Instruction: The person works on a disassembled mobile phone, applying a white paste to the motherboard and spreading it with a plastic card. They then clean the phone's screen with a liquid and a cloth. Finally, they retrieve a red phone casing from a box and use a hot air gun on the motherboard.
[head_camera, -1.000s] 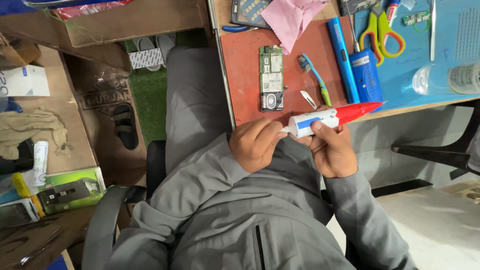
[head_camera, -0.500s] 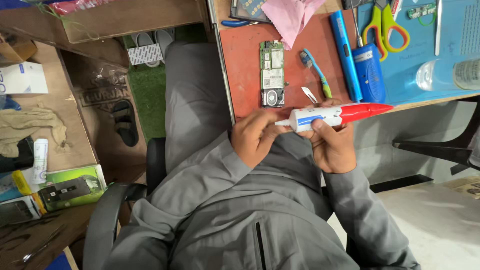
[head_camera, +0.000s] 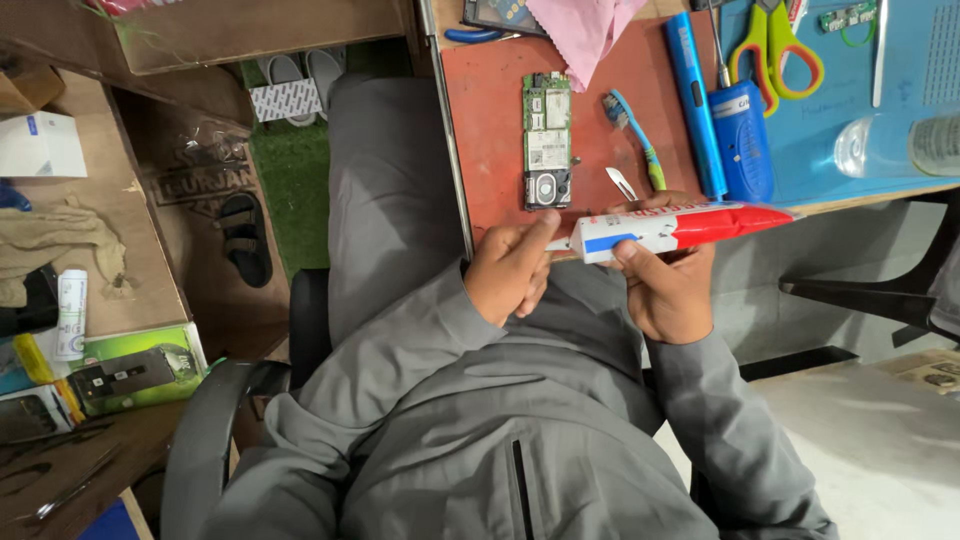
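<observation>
My right hand grips a white, blue and red tube, held level just below the desk's front edge. The thumb and fingers of my left hand pinch the thin tip at the tube's left end. On the red mat just beyond the hands lie a bare phone circuit board, a blue and green toothbrush and small metal tweezers. My grey jacket sleeves fill the lower part of the view.
A long blue tool, a blue box-shaped device, yellow-green scissors, a pink cloth and a clear bottle on a blue mat lie further back. A wooden shelf at left holds a green box. A sandal lies on the floor.
Both hands have raised the tube slightly toward the desk edge. My left fingers have slid back off the tube's body and now sit on its thin tip.
</observation>
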